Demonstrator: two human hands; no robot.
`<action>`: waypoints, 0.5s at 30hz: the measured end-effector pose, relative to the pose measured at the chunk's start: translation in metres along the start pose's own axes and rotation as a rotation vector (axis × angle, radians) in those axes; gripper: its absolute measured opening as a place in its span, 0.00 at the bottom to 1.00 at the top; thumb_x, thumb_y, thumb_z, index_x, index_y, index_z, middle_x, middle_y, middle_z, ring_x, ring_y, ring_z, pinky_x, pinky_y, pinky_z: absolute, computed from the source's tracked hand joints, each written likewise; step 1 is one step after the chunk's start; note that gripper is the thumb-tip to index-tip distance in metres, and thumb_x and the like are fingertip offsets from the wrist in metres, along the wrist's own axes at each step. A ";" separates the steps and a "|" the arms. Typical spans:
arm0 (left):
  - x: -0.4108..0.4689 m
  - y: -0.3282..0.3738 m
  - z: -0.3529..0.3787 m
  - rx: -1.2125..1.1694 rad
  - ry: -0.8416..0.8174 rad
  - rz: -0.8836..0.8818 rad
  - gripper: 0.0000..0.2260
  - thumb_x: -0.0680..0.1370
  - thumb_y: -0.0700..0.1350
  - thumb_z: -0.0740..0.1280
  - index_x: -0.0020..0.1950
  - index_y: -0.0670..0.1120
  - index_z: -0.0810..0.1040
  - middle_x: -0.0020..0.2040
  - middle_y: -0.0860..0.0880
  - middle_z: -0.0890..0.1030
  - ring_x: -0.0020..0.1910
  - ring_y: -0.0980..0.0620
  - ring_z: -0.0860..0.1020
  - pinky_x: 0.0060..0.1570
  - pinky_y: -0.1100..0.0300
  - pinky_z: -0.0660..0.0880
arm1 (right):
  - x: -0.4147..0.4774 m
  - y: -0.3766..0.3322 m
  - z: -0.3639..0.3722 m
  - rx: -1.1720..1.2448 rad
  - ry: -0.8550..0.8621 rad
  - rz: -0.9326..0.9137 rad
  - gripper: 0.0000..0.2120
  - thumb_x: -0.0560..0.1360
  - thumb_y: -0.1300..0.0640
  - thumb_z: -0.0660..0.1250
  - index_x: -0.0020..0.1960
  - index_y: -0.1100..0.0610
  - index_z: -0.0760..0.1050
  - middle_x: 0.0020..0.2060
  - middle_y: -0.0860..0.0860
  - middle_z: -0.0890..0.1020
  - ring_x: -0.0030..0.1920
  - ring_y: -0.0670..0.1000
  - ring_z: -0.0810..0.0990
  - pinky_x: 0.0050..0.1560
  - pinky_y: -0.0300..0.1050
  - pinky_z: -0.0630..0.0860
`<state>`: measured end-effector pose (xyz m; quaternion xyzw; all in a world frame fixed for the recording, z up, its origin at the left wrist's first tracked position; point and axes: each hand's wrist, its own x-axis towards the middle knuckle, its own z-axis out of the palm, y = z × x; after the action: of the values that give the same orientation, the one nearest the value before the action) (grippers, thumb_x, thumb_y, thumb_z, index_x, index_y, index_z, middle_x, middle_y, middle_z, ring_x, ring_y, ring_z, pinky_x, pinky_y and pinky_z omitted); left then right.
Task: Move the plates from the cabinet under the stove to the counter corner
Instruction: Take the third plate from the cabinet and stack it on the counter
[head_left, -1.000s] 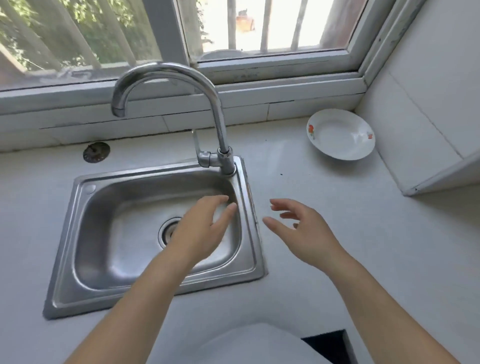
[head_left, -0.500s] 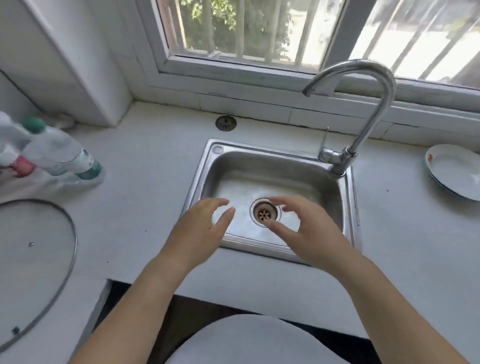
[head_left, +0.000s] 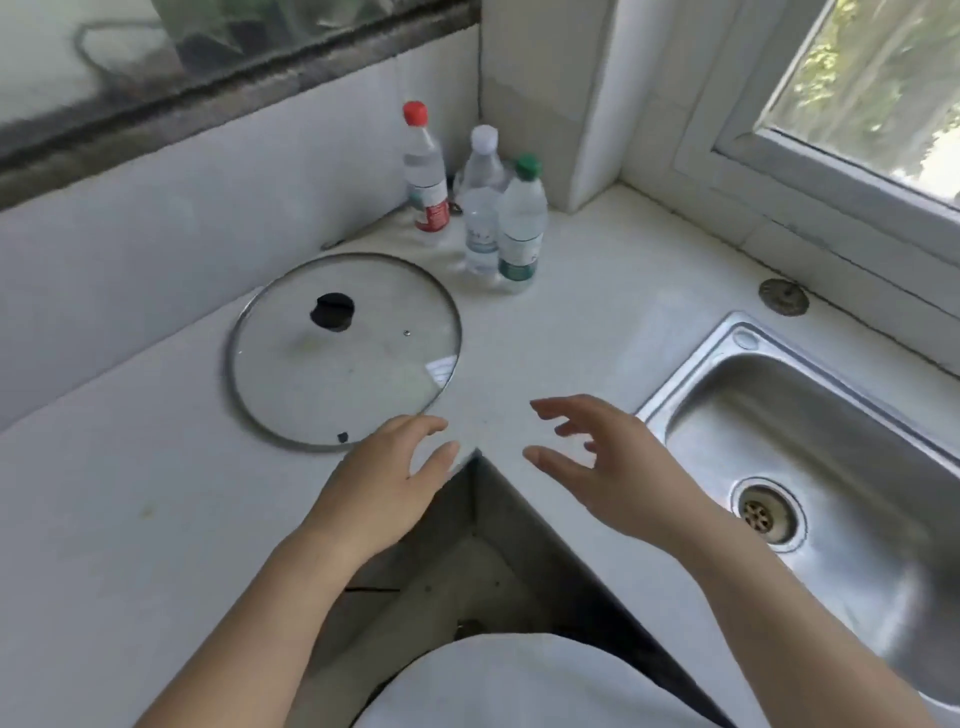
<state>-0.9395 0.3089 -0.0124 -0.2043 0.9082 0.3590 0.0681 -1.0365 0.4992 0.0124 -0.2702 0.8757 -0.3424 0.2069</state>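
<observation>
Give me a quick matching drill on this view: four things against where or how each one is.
Things:
1. glass lid
2. sink
3. green-capped bottle
4. right hand

Places or states:
A. standing in the far corner by the wall
B. lying flat on the counter, at the left
C. set into the counter, at the right
D. hovering open, holding nothing

Pairs: 1-B, 2-C, 3-A, 4-D.
</observation>
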 end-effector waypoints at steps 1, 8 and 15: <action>-0.008 -0.012 -0.005 -0.025 0.032 -0.044 0.17 0.79 0.56 0.57 0.67 0.54 0.70 0.67 0.59 0.70 0.63 0.59 0.70 0.59 0.64 0.65 | 0.009 -0.010 0.008 0.008 -0.045 -0.034 0.21 0.73 0.44 0.66 0.65 0.45 0.70 0.58 0.38 0.75 0.55 0.40 0.75 0.58 0.37 0.72; -0.062 -0.068 -0.021 -0.273 0.239 -0.344 0.16 0.78 0.57 0.58 0.64 0.57 0.72 0.62 0.63 0.74 0.58 0.64 0.73 0.52 0.70 0.65 | 0.055 -0.052 0.063 0.086 -0.345 -0.180 0.18 0.72 0.44 0.67 0.61 0.45 0.74 0.54 0.37 0.79 0.53 0.38 0.77 0.54 0.36 0.74; -0.082 -0.090 -0.043 -0.334 0.457 -0.554 0.13 0.79 0.54 0.59 0.62 0.56 0.73 0.59 0.62 0.75 0.55 0.67 0.73 0.48 0.75 0.64 | 0.103 -0.087 0.100 0.104 -0.599 -0.304 0.16 0.72 0.45 0.68 0.59 0.44 0.74 0.53 0.37 0.79 0.52 0.36 0.77 0.54 0.34 0.73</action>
<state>-0.8263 0.2466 -0.0147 -0.5246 0.7393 0.4152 -0.0757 -1.0326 0.3333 -0.0120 -0.4755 0.7072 -0.3190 0.4148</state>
